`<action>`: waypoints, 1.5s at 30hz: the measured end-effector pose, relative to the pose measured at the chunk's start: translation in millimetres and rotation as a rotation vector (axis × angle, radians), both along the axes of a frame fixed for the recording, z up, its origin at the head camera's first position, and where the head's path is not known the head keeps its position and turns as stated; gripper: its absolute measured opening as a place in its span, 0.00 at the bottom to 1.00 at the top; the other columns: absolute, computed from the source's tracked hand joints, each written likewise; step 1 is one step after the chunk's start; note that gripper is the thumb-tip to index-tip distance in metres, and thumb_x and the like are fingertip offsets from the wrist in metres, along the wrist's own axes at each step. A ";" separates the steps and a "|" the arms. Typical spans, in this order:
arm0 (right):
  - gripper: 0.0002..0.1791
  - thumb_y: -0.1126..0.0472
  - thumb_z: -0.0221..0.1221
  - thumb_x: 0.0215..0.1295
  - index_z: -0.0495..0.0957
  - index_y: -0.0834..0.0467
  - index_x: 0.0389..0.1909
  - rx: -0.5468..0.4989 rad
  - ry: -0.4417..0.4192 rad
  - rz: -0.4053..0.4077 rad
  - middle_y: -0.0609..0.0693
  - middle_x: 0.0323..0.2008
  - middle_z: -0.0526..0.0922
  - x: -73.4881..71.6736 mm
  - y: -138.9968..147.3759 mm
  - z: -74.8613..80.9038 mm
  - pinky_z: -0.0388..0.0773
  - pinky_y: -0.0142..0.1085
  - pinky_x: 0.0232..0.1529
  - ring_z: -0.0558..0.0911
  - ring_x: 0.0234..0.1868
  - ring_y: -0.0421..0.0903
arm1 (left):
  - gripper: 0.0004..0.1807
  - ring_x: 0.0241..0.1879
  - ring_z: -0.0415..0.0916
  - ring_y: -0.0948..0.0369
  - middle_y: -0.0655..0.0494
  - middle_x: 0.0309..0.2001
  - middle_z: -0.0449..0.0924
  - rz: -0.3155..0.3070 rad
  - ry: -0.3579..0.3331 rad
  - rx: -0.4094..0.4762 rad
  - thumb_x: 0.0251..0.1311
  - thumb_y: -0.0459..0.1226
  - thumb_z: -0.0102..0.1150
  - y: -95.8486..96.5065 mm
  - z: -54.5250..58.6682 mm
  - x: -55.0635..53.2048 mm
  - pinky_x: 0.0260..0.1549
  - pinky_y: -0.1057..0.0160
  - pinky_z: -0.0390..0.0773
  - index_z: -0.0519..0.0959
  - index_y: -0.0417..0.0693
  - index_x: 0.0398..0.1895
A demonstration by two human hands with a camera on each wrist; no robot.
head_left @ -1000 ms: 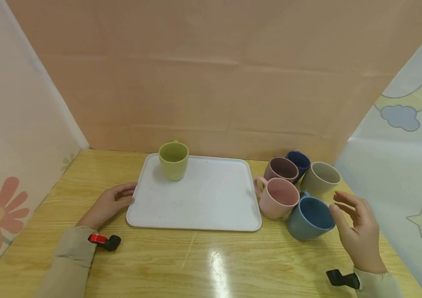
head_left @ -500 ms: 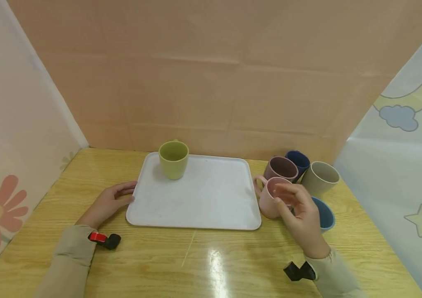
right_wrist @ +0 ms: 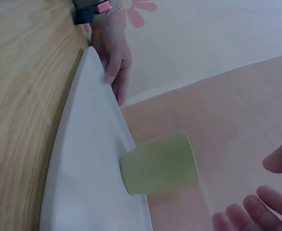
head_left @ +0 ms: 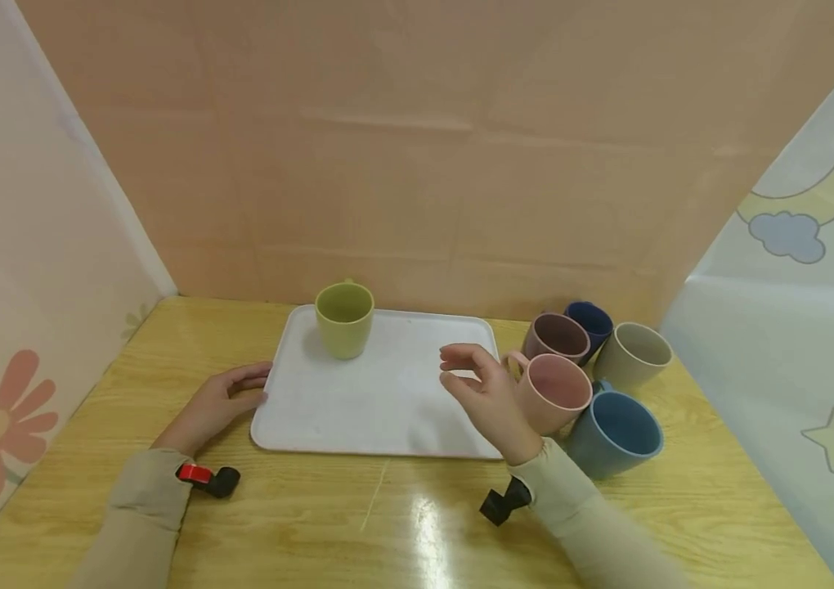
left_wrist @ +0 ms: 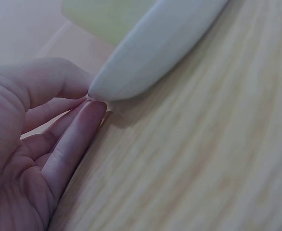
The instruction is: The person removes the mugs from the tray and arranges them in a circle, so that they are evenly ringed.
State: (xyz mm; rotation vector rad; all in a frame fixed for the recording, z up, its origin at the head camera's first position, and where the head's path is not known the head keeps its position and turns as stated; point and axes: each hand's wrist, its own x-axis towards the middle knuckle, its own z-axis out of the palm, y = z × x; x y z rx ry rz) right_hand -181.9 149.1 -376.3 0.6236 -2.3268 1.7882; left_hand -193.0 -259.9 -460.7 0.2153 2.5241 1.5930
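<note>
A white rectangular tray (head_left: 395, 393) lies on the wooden table. My left hand (head_left: 214, 401) is at its left edge; in the left wrist view the fingertips (left_wrist: 93, 108) pinch the tray's rim (left_wrist: 131, 67). A yellow-green mug (head_left: 344, 327) stands upright near the tray's back left corner. Above the right part of the tray is my right hand (head_left: 486, 397), its fingers loosely curved and holding nothing. In the right wrist view its fingertips (right_wrist: 256, 207) are apart from the yellow-green mug (right_wrist: 160, 163). A pink mug (head_left: 553, 393) stands just right of this hand.
Right of the tray, close together, stand a blue mug (head_left: 616, 433), a mauve mug (head_left: 557, 337), a navy mug (head_left: 589, 325) and a beige mug (head_left: 634, 356). A peach backdrop (head_left: 402, 180) rises behind the table, with patterned sheets at both sides.
My right hand has moved left, from beside the blue mug, past the pink mug, to above the tray, carrying nothing. The left hand, tray and mugs have stayed put.
</note>
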 end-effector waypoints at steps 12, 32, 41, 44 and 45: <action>0.30 0.64 0.69 0.62 0.72 0.58 0.65 0.018 -0.270 0.037 0.53 0.65 0.74 -42.2 -53.3 -17.9 0.75 0.48 0.61 0.75 0.65 0.55 | 0.34 0.68 0.67 0.44 0.39 0.65 0.74 -0.001 -0.003 -0.003 0.71 0.45 0.62 2.5 3.1 0.3 0.50 0.81 0.66 0.65 0.42 0.75; 0.45 0.58 0.76 0.56 0.64 0.59 0.72 0.123 -0.191 -0.075 0.54 0.69 0.67 -95.7 -126.1 -27.7 0.67 0.50 0.68 0.67 0.70 0.54 | 0.33 0.68 0.68 0.45 0.40 0.66 0.74 -0.003 0.001 0.000 0.71 0.44 0.62 3.7 5.0 1.7 0.50 0.81 0.67 0.66 0.42 0.75; 0.46 0.57 0.78 0.52 0.64 0.60 0.69 0.073 -0.190 -0.120 0.51 0.63 0.72 -104.6 -139.0 -30.9 0.69 0.43 0.66 0.72 0.65 0.47 | 0.32 0.68 0.67 0.46 0.41 0.66 0.74 0.001 0.006 -0.011 0.71 0.43 0.62 2.5 2.2 -0.3 0.53 0.79 0.66 0.67 0.43 0.74; 0.46 0.57 0.78 0.52 0.64 0.61 0.69 0.046 -0.195 -0.114 0.52 0.63 0.72 -105.5 -140.9 -32.7 0.69 0.42 0.66 0.72 0.65 0.47 | 0.32 0.68 0.68 0.46 0.42 0.67 0.74 0.004 0.001 -0.023 0.71 0.43 0.61 2.7 4.2 0.8 0.56 0.74 0.68 0.67 0.43 0.75; 0.46 0.57 0.78 0.52 0.63 0.61 0.69 0.041 -0.199 -0.113 0.52 0.63 0.73 -105.7 -141.3 -33.3 0.69 0.42 0.67 0.72 0.66 0.47 | 0.32 0.68 0.68 0.46 0.42 0.67 0.73 0.005 -0.002 -0.025 0.71 0.43 0.61 2.5 4.8 1.1 0.57 0.72 0.69 0.67 0.43 0.75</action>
